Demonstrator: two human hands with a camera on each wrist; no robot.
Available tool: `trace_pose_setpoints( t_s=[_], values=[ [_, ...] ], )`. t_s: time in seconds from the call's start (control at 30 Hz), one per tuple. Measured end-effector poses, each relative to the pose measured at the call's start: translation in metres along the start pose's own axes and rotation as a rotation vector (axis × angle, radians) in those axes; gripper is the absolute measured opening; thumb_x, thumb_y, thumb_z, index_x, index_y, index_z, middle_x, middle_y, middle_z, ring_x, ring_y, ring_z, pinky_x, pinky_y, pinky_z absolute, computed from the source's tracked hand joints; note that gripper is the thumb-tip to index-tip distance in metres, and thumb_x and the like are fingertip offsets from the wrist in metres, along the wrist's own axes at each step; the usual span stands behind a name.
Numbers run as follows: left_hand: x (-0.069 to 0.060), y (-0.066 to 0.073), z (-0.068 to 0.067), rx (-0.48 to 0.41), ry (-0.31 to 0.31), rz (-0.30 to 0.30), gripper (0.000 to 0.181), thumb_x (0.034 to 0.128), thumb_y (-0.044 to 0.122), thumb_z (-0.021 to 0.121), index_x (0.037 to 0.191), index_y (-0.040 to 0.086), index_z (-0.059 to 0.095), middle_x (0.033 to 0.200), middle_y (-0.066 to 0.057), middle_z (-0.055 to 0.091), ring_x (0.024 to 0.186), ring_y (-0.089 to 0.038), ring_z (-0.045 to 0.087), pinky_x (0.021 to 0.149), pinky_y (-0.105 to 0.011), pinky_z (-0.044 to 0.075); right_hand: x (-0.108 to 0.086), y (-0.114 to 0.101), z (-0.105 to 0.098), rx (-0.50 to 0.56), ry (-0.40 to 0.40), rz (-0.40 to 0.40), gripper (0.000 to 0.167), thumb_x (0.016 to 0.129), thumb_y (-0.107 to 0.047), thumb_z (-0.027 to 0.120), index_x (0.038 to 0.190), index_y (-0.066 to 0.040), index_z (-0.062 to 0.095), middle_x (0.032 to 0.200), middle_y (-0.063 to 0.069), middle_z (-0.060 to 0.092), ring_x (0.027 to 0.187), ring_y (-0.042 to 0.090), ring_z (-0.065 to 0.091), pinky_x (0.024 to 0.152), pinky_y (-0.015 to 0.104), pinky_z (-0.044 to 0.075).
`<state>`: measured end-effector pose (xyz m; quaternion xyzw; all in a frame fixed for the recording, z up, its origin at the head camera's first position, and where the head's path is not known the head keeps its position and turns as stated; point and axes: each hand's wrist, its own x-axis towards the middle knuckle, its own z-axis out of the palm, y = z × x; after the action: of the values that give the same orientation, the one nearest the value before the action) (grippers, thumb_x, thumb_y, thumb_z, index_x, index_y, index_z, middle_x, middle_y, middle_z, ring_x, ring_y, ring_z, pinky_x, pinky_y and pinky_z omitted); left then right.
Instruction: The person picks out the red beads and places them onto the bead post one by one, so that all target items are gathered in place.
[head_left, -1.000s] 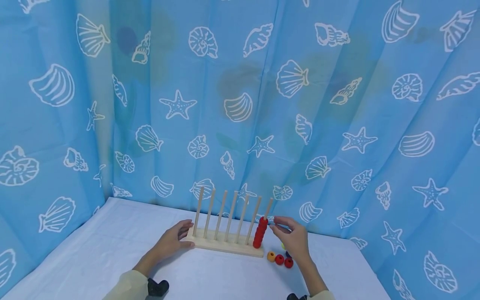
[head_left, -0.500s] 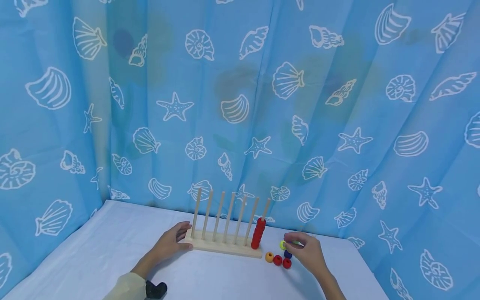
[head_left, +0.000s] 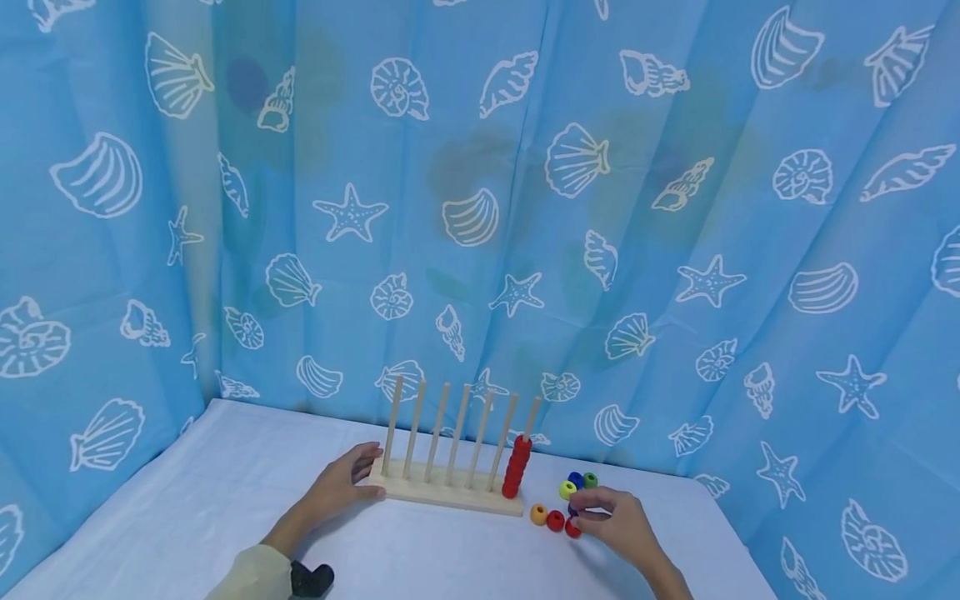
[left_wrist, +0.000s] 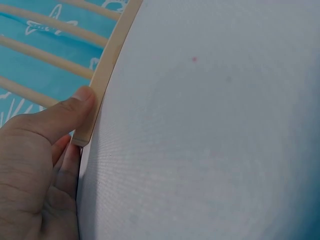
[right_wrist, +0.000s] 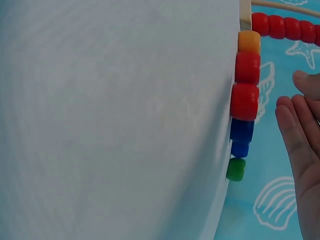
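Observation:
A wooden peg stand [head_left: 450, 496] with several upright pegs is on the table. Its rightmost peg bears a stack of red beads [head_left: 516, 468]. My left hand [head_left: 339, 487] grips the stand's left end; the left wrist view shows the thumb on the front of the base and fingers behind it. Over the loose beads right of the stand hovers my right hand [head_left: 622, 527], partly covering a red bead [head_left: 573, 530] and a dark blue one. In the right wrist view, thumb and fingers of the right hand [right_wrist: 305, 130] are apart, with no bead visible between them.
Near the right hand lie an orange bead [head_left: 538, 514], another red bead [head_left: 555, 521], a yellow bead [head_left: 567, 490], a blue bead [head_left: 576, 479] and a green bead [head_left: 590, 481]. A white cloth [head_left: 420, 558] covers the table. A blue shell-print curtain [head_left: 480, 267] stands behind.
My right hand has left the top of the red stack, gone right and down past the yellow and green beads, and now hovers by the front red bead. The left hand keeps its grip.

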<state>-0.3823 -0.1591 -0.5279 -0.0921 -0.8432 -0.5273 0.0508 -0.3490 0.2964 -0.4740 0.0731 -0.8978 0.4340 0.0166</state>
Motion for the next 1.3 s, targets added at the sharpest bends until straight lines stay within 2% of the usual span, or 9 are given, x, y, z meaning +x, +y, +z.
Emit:
trace_pose_setpoints(
  t_s=[0.2,0.37,0.7,0.9,1.3],
  values=[
    [-0.001,0.001,-0.002,0.013,0.010,0.015,0.083,0.0730,0.016,0.085,0.144,0.006,0.044,0.138,-0.013,0.054,0.128,-0.032,0.051,0.107,-0.043,0.042,0.004,0.006,-0.004,0.002,-0.075,-0.007,0.035,0.079,-0.009,0.080,0.112,-0.002,0.069,0.105,0.008,0.069,0.100,0.028,0.068,0.079,0.036,0.061],
    [-0.002,0.001,-0.001,-0.004,-0.002,0.000,0.084,0.0729,0.016,0.085,0.144,0.006,0.043,0.137,-0.013,0.055,0.128,-0.032,0.051,0.107,-0.043,0.042,0.005,0.012,-0.004,-0.008,-0.123,-0.001,0.035,0.080,-0.009,0.080,0.112,-0.003,0.069,0.103,0.007,0.069,0.096,0.027,0.068,0.078,0.036,0.061],
    [-0.001,0.000,0.001,-0.022,-0.007,0.000,0.085,0.0719,0.017,0.086,0.144,0.005,0.043,0.137,-0.013,0.055,0.127,-0.033,0.052,0.107,-0.043,0.042,0.007,0.016,-0.002,-0.051,-0.136,0.023,0.034,0.078,-0.003,0.079,0.110,-0.003,0.070,0.104,0.006,0.069,0.094,0.026,0.068,0.077,0.037,0.061],
    [-0.001,0.002,0.003,-0.003,-0.001,-0.015,0.084,0.0724,0.016,0.086,0.144,0.006,0.043,0.138,-0.013,0.055,0.128,-0.032,0.051,0.108,-0.043,0.042,0.007,0.019,-0.003,-0.115,-0.154,0.054,0.038,0.074,-0.007,0.083,0.110,-0.006,0.071,0.104,0.005,0.070,0.095,0.025,0.067,0.078,0.038,0.061],
    [-0.004,0.004,0.002,0.017,0.007,-0.029,0.084,0.0725,0.017,0.085,0.144,0.007,0.043,0.138,-0.013,0.055,0.128,-0.033,0.051,0.107,-0.045,0.042,0.008,0.018,-0.002,-0.147,-0.143,0.053,0.035,0.075,-0.010,0.084,0.109,-0.009,0.072,0.100,0.002,0.070,0.092,0.021,0.065,0.078,0.038,0.061]
  ],
)
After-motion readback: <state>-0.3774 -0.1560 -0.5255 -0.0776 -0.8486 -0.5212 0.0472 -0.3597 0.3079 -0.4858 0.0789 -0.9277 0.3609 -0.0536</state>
